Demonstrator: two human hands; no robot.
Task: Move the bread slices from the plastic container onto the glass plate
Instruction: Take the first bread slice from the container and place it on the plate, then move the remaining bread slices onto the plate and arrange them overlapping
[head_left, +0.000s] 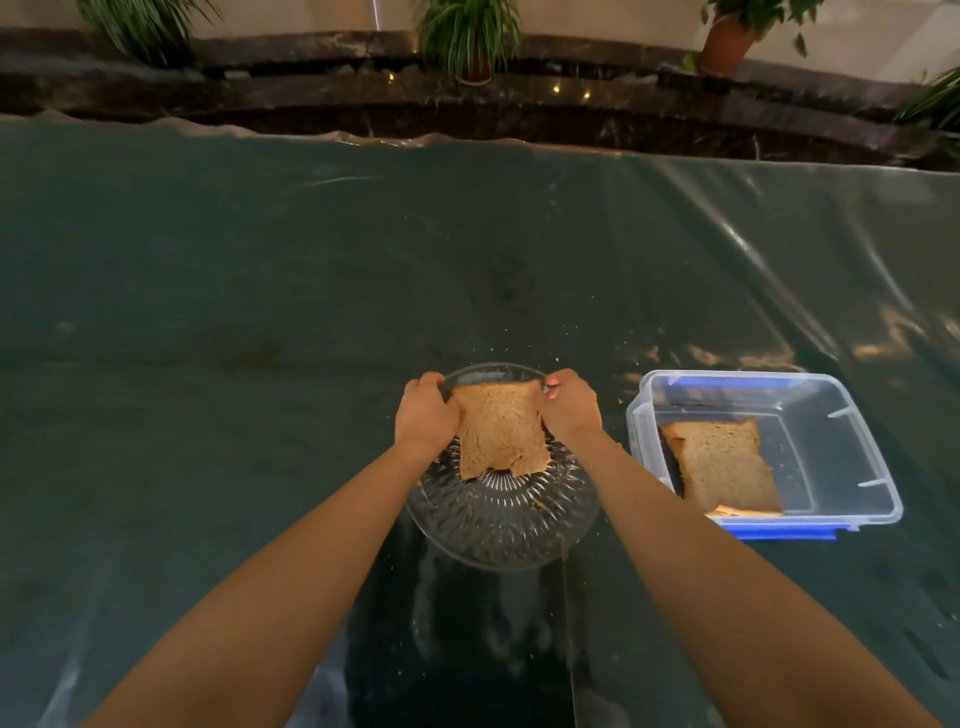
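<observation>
A wide table (260, 312) fills most of the view, covered by a dark green cloth under a sheet of clear plastic film (779, 249) that wrinkles and glints toward the right. Beyond its far edge runs a dark stone ledge (311, 83) with potted plants (470, 36) standing along it.

On the right side of the table sits the clear plastic container (857, 457) with a blue rim along its near edge. It is open on top. Inside it, toward the left wall, a brown bread slice (724, 467) leans at a tilt, and the edge of another slice shows beneath its near corner.

Just left of the container, apart from it, rests the round glass plate (498, 525), ribbed in a radiating pattern.

Two bare forearms reach in from the bottom of the view to the plate. The left hand (426, 418) and the right hand (569, 408) are both closed in a pinch on the upper corners of one held slice (501, 434), one hand to each side. That slice hangs tilted over the far half of the plate, its lower edge close to the glass; whether it touches cannot be told.

Small pale crumbs (556, 358) lie scattered on the film around the far side of the plate and near the container.
</observation>
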